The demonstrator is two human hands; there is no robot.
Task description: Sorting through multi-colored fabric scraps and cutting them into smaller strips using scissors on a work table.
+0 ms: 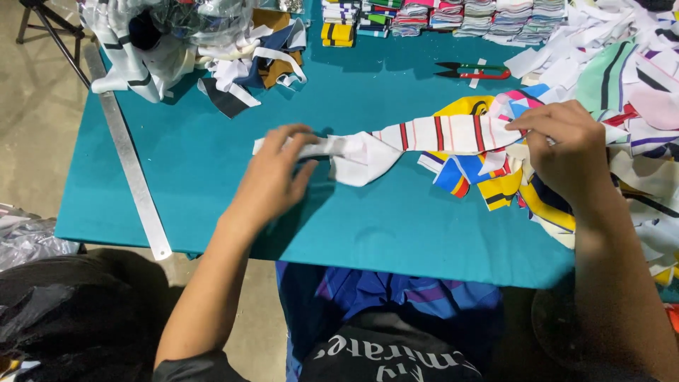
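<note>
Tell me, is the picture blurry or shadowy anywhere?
Head view: the left hand looks slightly smeared, the right hand sharper; soft shadows fall on the teal table under both hands and the white striped strip; light is even, with faint glare on the metal ruler.

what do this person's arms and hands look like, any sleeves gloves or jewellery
Both arms are bare from wrist to past the elbow. The left hand and right hand wear no gloves, and no rings, watch or bracelets show. A dark, near-black short sleeve edge shows at the upper left arm, at the bottom of the frame. The right arm's sleeve is out of view.
</note>
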